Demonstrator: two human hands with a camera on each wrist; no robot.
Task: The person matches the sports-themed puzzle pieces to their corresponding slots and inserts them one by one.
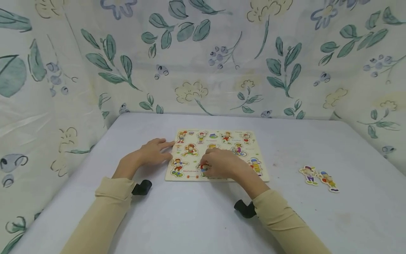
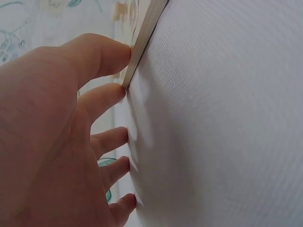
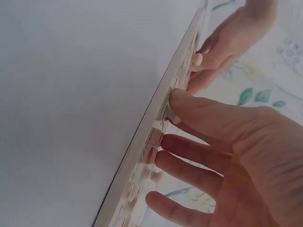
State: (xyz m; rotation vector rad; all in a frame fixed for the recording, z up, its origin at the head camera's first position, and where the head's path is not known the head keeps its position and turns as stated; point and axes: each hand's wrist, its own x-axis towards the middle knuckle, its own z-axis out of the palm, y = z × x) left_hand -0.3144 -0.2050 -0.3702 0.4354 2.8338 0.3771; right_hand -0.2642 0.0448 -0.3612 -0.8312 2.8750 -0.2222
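A wooden peg puzzle board (image 1: 187,179) with cartoon child figures lies flat on the table. My left hand (image 1: 153,151) rests at its left edge, thumb and index finger touching the side; in the left wrist view the fingers (image 2: 111,97) are spread and fairly straight. Over the lower middle of the board, my right hand (image 1: 222,163) pinches a child-shaped puzzle piece (image 1: 203,168) between thumb and index finger. That piece (image 3: 172,115) is mostly hidden by the fingers in the right wrist view, low against the board. The other right-hand fingers are loosely extended.
Two loose figure pieces, one in a purple cap (image 1: 309,175) and one in a blue cap (image 1: 328,181), lie on the white table (image 1: 190,218) right of the board. Knobs (image 3: 197,59) stick up from the board. A floral curtain (image 1: 222,70) surrounds the table.
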